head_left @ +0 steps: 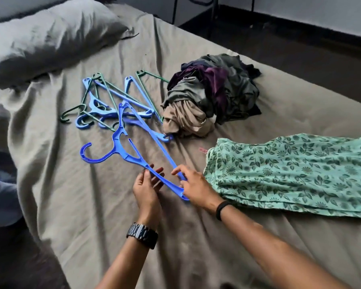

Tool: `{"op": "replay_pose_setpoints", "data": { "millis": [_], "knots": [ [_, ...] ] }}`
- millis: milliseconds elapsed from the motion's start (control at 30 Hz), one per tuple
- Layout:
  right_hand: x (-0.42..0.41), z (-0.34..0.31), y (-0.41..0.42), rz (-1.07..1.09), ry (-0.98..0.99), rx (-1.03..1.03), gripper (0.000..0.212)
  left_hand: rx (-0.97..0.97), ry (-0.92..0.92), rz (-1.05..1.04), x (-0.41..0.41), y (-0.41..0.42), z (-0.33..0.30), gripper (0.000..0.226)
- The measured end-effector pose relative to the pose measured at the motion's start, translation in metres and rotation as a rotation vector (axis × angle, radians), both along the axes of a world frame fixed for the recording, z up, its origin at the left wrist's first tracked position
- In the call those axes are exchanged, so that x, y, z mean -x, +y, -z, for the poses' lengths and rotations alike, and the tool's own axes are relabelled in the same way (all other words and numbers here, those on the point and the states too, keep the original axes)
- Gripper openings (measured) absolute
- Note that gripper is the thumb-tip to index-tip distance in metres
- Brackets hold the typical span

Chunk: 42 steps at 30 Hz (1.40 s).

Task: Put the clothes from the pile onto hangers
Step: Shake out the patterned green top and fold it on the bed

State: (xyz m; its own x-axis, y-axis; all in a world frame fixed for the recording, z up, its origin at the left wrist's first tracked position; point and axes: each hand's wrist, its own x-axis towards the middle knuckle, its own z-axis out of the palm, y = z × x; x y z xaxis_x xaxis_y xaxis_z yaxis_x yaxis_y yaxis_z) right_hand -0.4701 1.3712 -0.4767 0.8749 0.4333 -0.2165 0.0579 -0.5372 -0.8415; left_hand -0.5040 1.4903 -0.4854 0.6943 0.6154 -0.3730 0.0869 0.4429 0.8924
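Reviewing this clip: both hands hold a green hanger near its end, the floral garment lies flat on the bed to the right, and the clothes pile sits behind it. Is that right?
Not quite. In the head view the hanger held by the left hand and right hand is blue, not green; green ones lie further back in the hanger heap. The floral garment and clothes pile are as you say.

Both forearms extend forward from the lower frame, bare, the left wrist bearing a dark metal watch and the right a black band, with the left hand and right hand each pinching one end of a blue hanger.
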Motion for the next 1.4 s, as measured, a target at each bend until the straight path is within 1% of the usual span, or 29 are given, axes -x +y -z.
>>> {"op": "replay_pose_setpoints", "data": {
  "millis": [67,167,233,300,400,433,500,567,667,733,800,833,900,933,1000,1033,1100,1167,1233,1333,1367,1400],
  "knots": [
    [-0.003,-0.009,-0.023,0.079,0.012,-0.047,0.047,0.013,-0.076,0.099,-0.006,-0.015,-0.009,0.02],
    [-0.007,-0.023,-0.061,0.279,0.049,-0.184,0.055,-0.008,-0.199,0.26,-0.019,-0.047,-0.025,0.016],
    [-0.006,-0.03,-0.085,0.365,0.065,-0.233,0.055,-0.053,-0.26,0.373,-0.027,-0.067,-0.036,0.014],
    [-0.005,-0.036,-0.114,0.45,0.067,-0.26,0.05,-0.106,-0.308,0.503,-0.038,-0.093,-0.05,0.013],
    [0.005,-0.046,-0.156,0.624,0.113,-0.302,0.031,-0.232,-0.294,0.746,-0.052,-0.137,-0.067,0.011],
    [0.009,-0.047,-0.166,0.659,0.124,-0.307,0.029,-0.267,-0.273,0.814,-0.057,-0.149,-0.068,0.012],
    [0.017,-0.048,-0.185,0.727,0.16,-0.312,0.035,-0.335,-0.24,0.934,-0.064,-0.175,-0.07,0.014],
    [0.031,-0.046,-0.207,0.767,0.184,-0.388,0.042,-0.399,-0.253,1.044,-0.066,-0.207,-0.072,0.016],
    [0.053,-0.04,-0.242,0.824,0.115,-0.489,0.045,-0.485,-0.289,1.198,-0.065,-0.255,-0.07,0.018],
    [0.065,-0.035,-0.267,0.912,0.064,-0.513,0.036,-0.555,-0.318,1.327,-0.062,-0.288,-0.065,0.021],
    [0.074,-0.032,-0.295,1.016,0.034,-0.511,0.024,-0.624,-0.341,1.427,-0.057,-0.32,-0.06,0.015],
    [0.078,-0.029,-0.309,1.066,0.01,-0.477,0.02,-0.665,-0.355,1.456,-0.055,-0.333,-0.057,0.012],
    [0.087,-0.021,-0.343,1.183,-0.031,-0.401,0.018,-0.742,-0.356,1.507,-0.055,-0.362,-0.05,0.016],
    [0.091,-0.018,-0.361,1.217,-0.064,-0.292,0.018,-0.776,-0.35,1.529,-0.056,-0.375,-0.046,0.018],
    [0.098,-0.011,-0.391,1.21,-0.149,0.045,0.019,-0.839,-0.319,1.568,-0.06,-0.395,-0.039,0.02],
    [0.102,-0.009,-0.405,1.198,-0.173,0.121,0.022,-0.867,-0.302,1.584,-0.063,-0.406,-0.037,0.021],
    [0.107,-0.004,-0.421,1.166,-0.214,0.163,0.032,-0.948,-0.292,1.59,-0.067,-0.423,-0.035,0.025],
    [0.111,-0.004,-0.429,1.14,-0.318,0.261,0.043,-1.045,-0.316,1.571,-0.074,-0.437,-0.034,0.033],
    [0.115,-0.004,-0.435,1.131,-0.411,0.278,0.059,-1.14,-0.329,1.575,-0.083,-0.45,-0.03,0.04],
    [0.119,0.005,-0.443,1.122,-0.392,0.35,0.093,-1.333,-0.324,1.615,-0.091,-0.46,-0.024,0.033],
    [0.121,0.009,-0.444,1.123,-0.364,0.36,0.098,-1.381,-0.332,1.609,-0.091,-0.461,-0.022,0.028],
    [0.123,0.01,-0.443,1.135,-0.327,0.337,0.098,-1.404,-0.348,1.59,-0.09,-0.461,-0.022,0.023]
  ]
}}
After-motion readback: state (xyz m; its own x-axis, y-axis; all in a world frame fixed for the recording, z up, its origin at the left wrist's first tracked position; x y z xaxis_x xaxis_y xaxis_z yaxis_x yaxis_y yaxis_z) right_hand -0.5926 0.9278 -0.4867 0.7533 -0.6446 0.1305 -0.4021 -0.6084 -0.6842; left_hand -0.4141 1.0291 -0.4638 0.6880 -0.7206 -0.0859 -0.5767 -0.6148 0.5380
